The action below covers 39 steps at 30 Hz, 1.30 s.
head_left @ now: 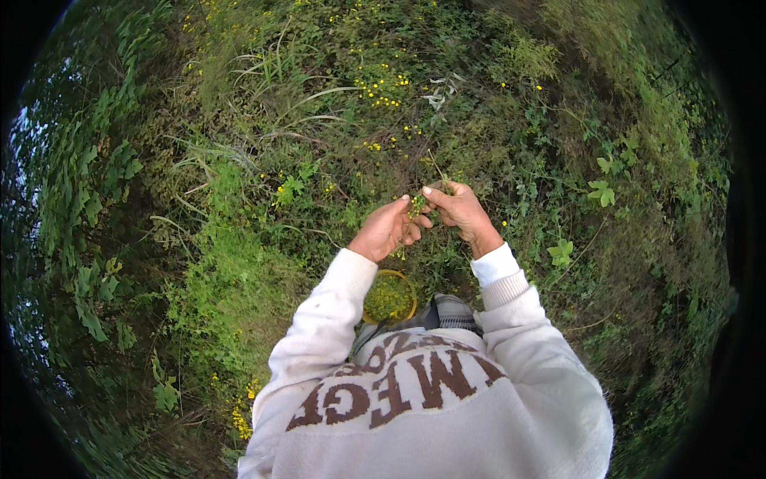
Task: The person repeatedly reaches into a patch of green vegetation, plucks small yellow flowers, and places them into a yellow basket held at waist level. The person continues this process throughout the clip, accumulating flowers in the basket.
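Observation:
In front of my body, both hands meet at a thin sprig (416, 207) with small green and yellowish flower heads. My right hand (463, 215) pinches it between thumb and fingers, and a bare stem sticks up past the knuckles. My left hand (383, 230) is closed from the other side, fingers curled round the flower heads and thumb raised along them. Exactly where its fingertips press is hard to make out. Below the hands, close to my legs, a round container with a yellow rim (416, 297) holds many loose yellow-green flower heads.
Dense weeds and grass surround me. Yellow flowers (381, 92) grow in a patch ahead, with more yellow flowers (243, 411) at the lower left. A feathery green bush (239, 271) stands on the left. Leafy vines (602, 192) spread at the right.

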Motion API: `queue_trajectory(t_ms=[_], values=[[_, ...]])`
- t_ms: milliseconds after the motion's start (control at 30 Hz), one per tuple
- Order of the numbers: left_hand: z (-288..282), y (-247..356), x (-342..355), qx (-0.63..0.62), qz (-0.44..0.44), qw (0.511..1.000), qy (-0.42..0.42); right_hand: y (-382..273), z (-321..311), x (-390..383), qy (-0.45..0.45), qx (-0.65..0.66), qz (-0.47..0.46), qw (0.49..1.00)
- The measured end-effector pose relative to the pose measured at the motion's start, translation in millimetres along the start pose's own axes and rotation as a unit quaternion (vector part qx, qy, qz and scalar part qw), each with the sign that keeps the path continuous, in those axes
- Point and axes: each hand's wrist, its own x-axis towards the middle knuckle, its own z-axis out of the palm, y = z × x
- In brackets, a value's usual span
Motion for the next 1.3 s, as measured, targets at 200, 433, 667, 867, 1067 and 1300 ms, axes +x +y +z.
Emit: queue_trajectory(t_ms=[200, 433, 667, 867, 1067, 1300], values=[[12, -1, -4, 0.067, 0.02, 0.991, 0.111, -1, 8, -1, 0.044, -0.1, 0.0, 0.994], [5, -6, -1, 0.006, 0.017, 0.986, 0.168, 8, 5, 7, 0.043, -0.036, 0.0, 0.998], [1, -10, 0, -0.066, 0.011, 0.992, 0.103, 11, 0, 5, 0.044, 0.027, 0.033, 0.998], [6, -18, 5, 0.082, 0.037, 0.973, 0.214, 14, 2, 9, 0.059, 0.036, 0.007, 0.998], [4, -14, 0, -0.041, 0.033, 0.992, 0.111, 17, 3, 11, 0.052, 0.036, 0.006, 0.998], [10, -11, -4, -0.017, 0.01, 0.988, 0.154, 19, 4, 12, 0.041, 0.041, 0.03, 0.998]])
